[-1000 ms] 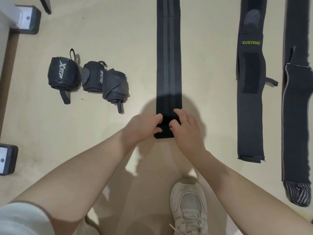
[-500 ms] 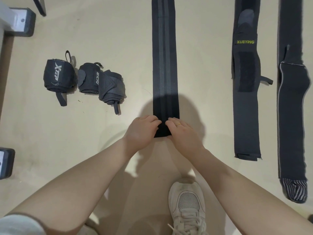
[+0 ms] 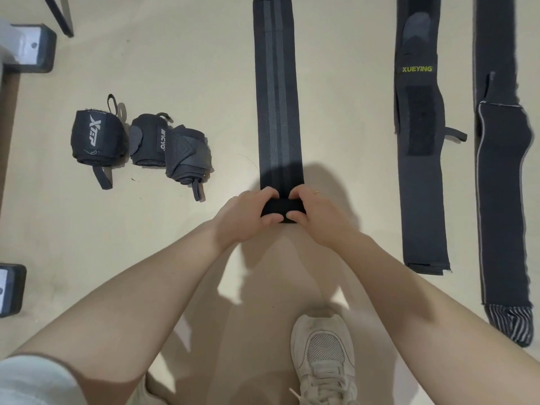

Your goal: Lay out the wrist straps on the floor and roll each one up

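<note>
A long black strap with grey stripes [image 3: 276, 92] lies flat on the floor, running away from me. Its near end is curled into a small roll [image 3: 283, 210]. My left hand [image 3: 248, 214] grips the roll's left side and my right hand [image 3: 317, 216] grips its right side, thumbs underneath, fingers over the top. Two more straps lie flat to the right: a grey one marked XUEYING [image 3: 419, 147] and a dark one with a striped end [image 3: 502, 171]. Three rolled straps sit at the left: one marked XEP [image 3: 98, 138], a second [image 3: 147, 144] and a third [image 3: 188, 157].
My white sneaker [image 3: 323, 358] stands on the beige floor just below the hands. Metal frame feet with black pads sit at the left edge, one far [image 3: 33, 48] and one near [image 3: 10, 289]. A thin black leg [image 3: 60, 16] slants at the top left.
The near end of the striped strap has been turned over into a thicker roll and has moved a little away from me, with both hands following it.
</note>
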